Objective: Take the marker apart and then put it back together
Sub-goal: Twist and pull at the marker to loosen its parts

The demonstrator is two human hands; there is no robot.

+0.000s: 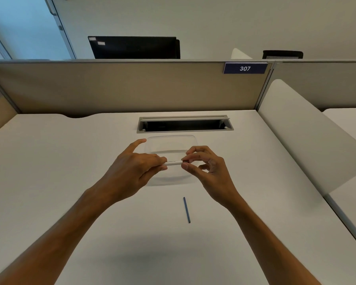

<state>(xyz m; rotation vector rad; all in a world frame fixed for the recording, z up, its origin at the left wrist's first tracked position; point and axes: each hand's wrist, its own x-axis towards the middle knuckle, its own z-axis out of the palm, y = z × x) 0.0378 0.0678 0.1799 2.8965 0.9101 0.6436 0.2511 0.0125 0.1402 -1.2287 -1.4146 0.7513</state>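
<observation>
I hold a white marker barrel (173, 163) level above the desk, over a clear plastic tray. My left hand (132, 167) grips the barrel's left end, index finger stretched out. My right hand (206, 163) pinches a small dark piece (185, 161) at the barrel's right end between thumb and fingertips. A thin blue ink rod (186, 210) lies loose on the desk, nearer to me and below my right hand.
A clear shallow tray (171, 140) rests on the white desk (70, 182) under my hands. Behind it is an open cable slot (184, 124). A beige partition with a "307" tag (245, 68) closes the back; a white divider (308, 136) stands right.
</observation>
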